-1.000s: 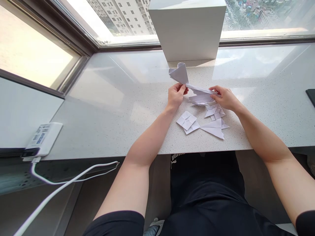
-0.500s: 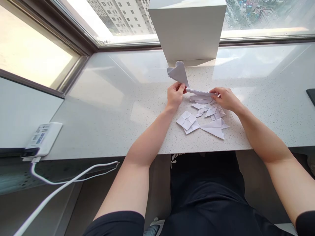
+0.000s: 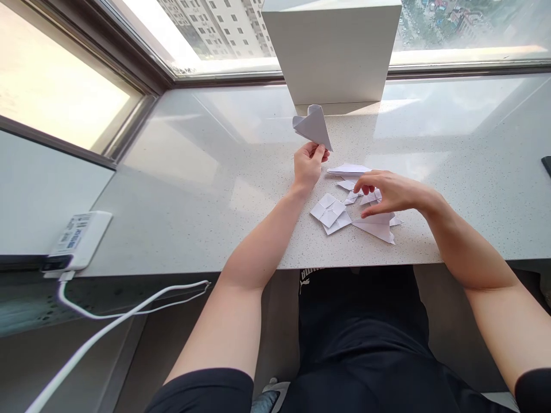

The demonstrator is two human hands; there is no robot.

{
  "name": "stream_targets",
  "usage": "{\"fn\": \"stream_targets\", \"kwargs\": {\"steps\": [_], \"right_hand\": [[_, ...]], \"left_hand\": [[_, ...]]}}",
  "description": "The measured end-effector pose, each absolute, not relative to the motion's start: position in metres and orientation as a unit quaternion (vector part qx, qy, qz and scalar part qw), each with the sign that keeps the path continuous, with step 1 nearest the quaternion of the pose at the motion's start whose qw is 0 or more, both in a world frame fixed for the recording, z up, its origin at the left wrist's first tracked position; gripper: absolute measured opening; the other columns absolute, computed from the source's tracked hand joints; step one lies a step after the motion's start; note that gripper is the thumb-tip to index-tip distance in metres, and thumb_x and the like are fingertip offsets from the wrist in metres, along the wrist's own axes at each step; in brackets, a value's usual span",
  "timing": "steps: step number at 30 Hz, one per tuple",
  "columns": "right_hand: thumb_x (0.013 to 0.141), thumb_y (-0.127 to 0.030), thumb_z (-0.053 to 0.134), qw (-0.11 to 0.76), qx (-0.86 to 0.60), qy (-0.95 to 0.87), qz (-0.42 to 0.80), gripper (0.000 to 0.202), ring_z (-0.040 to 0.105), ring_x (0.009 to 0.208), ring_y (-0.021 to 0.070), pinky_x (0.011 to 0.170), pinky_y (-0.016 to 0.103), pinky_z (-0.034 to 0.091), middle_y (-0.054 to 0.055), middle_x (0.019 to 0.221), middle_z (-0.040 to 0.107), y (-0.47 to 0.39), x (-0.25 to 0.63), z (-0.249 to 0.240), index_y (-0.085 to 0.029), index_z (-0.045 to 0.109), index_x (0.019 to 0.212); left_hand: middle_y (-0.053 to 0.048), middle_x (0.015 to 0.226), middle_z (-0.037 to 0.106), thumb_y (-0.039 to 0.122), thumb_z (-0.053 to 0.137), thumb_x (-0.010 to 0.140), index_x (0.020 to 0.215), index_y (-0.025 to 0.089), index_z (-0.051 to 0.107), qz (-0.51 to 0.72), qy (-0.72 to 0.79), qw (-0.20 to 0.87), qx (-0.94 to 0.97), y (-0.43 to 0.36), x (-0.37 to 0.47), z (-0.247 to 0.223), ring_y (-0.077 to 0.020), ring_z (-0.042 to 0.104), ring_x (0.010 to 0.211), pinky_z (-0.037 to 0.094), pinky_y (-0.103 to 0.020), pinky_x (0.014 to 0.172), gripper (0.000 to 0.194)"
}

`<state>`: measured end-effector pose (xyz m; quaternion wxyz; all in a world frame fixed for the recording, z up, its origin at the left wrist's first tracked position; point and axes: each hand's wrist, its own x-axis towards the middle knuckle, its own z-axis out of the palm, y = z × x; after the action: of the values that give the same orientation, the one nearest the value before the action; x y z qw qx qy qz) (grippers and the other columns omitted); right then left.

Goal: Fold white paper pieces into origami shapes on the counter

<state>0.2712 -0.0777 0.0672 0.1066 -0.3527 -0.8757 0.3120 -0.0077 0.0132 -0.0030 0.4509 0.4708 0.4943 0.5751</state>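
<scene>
My left hand (image 3: 309,165) pinches the lower tip of a folded white paper cone (image 3: 315,126), which points up and left above the counter. Over the group of folded papers hovers my right hand (image 3: 385,190), fingers apart and nothing between them. A long flat folded paper (image 3: 348,170) lies just right of my left hand. Square folded papers (image 3: 329,210) overlap at the near left of the group, and a pointed folded paper (image 3: 376,227) lies at the near right. My right hand partly hides small folded pieces (image 3: 371,197).
A large white box (image 3: 333,57) stands at the window behind the papers. On the counter's left edge sits a white power bank (image 3: 81,241) with a white cable (image 3: 99,332) hanging from it. A dark object (image 3: 546,165) lies at the far right.
My right hand has let go of the long folded paper, which now lies on the pile, and has moved nearer to me with its fingers opened. My left hand still holds the cone.
</scene>
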Motion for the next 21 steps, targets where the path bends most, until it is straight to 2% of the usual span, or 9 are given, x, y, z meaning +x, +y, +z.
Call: {"fn": "stream_targets", "kwargs": {"steps": [2, 4, 6, 8, 10, 15, 18, 21], "right_hand": [[0.098, -0.076, 0.098, 0.089, -0.326, -0.888, 0.312, 0.066, 0.077, 0.125, 0.0417, 0.114, 0.06, 0.064, 0.014, 0.138, 0.086, -0.089, 0.26, 0.069, -0.029, 0.087, 0.142], [0.098, -0.073, 0.101, 0.124, -0.302, -0.906, 0.271, 0.069, 0.072, 0.146, 0.0475, 0.126, 0.067, 0.06, 0.017, 0.159, 0.081, -0.101, 0.245, 0.066, -0.031, 0.086, 0.15], [0.101, -0.066, 0.101, 0.144, -0.258, -0.927, 0.232, 0.07, 0.058, 0.169, 0.0517, 0.14, 0.076, 0.049, 0.015, 0.184, 0.068, -0.114, 0.228, 0.057, -0.036, 0.082, 0.162], [0.106, -0.057, 0.097, 0.122, -0.215, -0.945, 0.213, 0.068, 0.047, 0.183, 0.0478, 0.15, 0.076, 0.04, 0.01, 0.196, 0.058, -0.124, 0.212, 0.042, -0.041, 0.078, 0.17], [0.112, -0.05, 0.091, 0.106, -0.217, -0.95, 0.198, 0.064, 0.041, 0.188, 0.0453, 0.155, 0.075, 0.032, 0.01, 0.199, 0.054, -0.129, 0.2, 0.025, -0.038, 0.077, 0.173], [0.121, -0.045, 0.076, 0.128, -0.302, -0.925, 0.189, 0.054, 0.04, 0.19, 0.0454, 0.156, 0.077, 0.031, 0.012, 0.196, 0.058, -0.11, 0.198, 0.005, -0.036, 0.077, 0.175], [0.123, -0.041, 0.07, 0.15, -0.345, -0.909, 0.178, 0.049, 0.04, 0.19, 0.046, 0.157, 0.081, 0.028, 0.013, 0.192, 0.062, -0.087, 0.205, 0.007, -0.034, 0.079, 0.171], [0.123, -0.039, 0.067, 0.177, -0.355, -0.899, 0.185, 0.047, 0.045, 0.187, 0.0459, 0.154, 0.082, 0.034, 0.015, 0.189, 0.065, -0.073, 0.211, 0.015, -0.033, 0.081, 0.167]], "left_hand": [[-0.003, 0.088, 0.084, 0.033, 0.097, 0.107, 0.09, 0.024, 0.08, 0.573, 0.496, 0.45, 0.473, 0.013, -0.007, -0.003, -0.0178, 0.084, 0.089, 0.07, -0.032, 0.092, 0.026], [-0.003, 0.088, 0.084, 0.033, 0.096, 0.108, 0.09, 0.024, 0.08, 0.571, 0.497, 0.448, 0.476, 0.012, -0.006, -0.003, -0.0175, 0.083, 0.088, 0.07, -0.032, 0.092, 0.025], [-0.003, 0.088, 0.084, 0.032, 0.094, 0.109, 0.091, 0.025, 0.08, 0.57, 0.497, 0.448, 0.477, 0.011, -0.006, -0.003, -0.0172, 0.083, 0.088, 0.07, -0.032, 0.092, 0.024], [-0.003, 0.089, 0.085, 0.03, 0.094, 0.109, 0.092, 0.024, 0.081, 0.568, 0.498, 0.449, 0.477, 0.01, -0.006, -0.001, -0.0173, 0.083, 0.089, 0.069, -0.031, 0.093, 0.023], [-0.004, 0.089, 0.084, 0.028, 0.095, 0.109, 0.091, 0.024, 0.081, 0.569, 0.501, 0.449, 0.473, 0.01, -0.007, 0.0, -0.0177, 0.083, 0.09, 0.068, -0.032, 0.094, 0.023], [-0.003, 0.089, 0.084, 0.027, 0.096, 0.108, 0.09, 0.024, 0.08, 0.571, 0.505, 0.446, 0.469, 0.012, -0.008, -0.001, -0.0189, 0.084, 0.092, 0.067, -0.032, 0.094, 0.024], [-0.004, 0.089, 0.084, 0.033, 0.096, 0.108, 0.089, 0.024, 0.079, 0.57, 0.504, 0.441, 0.476, 0.013, -0.008, -0.004, -0.019, 0.085, 0.092, 0.069, -0.032, 0.094, 0.027], [-0.003, 0.087, 0.084, 0.042, 0.098, 0.107, 0.091, 0.025, 0.079, 0.569, 0.502, 0.437, 0.483, 0.014, -0.007, -0.005, -0.0185, 0.084, 0.09, 0.071, -0.032, 0.093, 0.03]]}}
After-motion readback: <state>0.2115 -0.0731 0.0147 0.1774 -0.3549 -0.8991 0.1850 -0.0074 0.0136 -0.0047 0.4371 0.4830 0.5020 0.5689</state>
